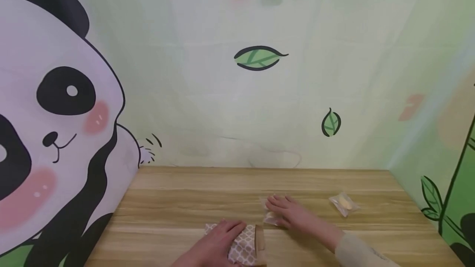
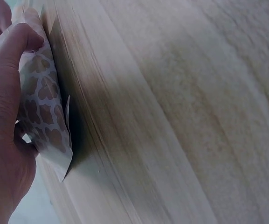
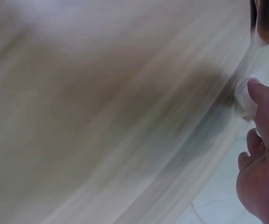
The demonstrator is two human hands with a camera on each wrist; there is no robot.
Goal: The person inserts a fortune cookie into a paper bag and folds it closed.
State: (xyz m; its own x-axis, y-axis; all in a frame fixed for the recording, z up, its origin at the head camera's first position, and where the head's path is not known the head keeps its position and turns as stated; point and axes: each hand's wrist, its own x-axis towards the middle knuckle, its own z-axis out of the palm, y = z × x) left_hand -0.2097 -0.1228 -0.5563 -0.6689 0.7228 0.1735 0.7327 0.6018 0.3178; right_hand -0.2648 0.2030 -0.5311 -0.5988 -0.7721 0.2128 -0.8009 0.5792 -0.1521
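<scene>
My left hand [image 1: 215, 244] grips a brown paper bag [image 1: 244, 248] with a white lattice print, lying low over the table. The bag's open end faces right, and in the left wrist view the thumb [image 2: 20, 39] lies across the printed side. To the right of the bag, my right hand [image 1: 295, 213] holds a small clear-wrapped packet [image 1: 271, 218], its fingers reaching over the top. In the right wrist view the thumb presses against the packet's clear wrapping [image 3: 244, 100]. Most of this packet's contents are hidden by the hand.
Another clear packet [image 1: 345, 204] with a pale yellow piece inside lies on the wooden table [image 1: 178, 201], right of my right hand. Behind the table hangs a pale green backdrop [image 1: 193, 94] with leaves and a large panda [image 1: 70, 131] printed on it.
</scene>
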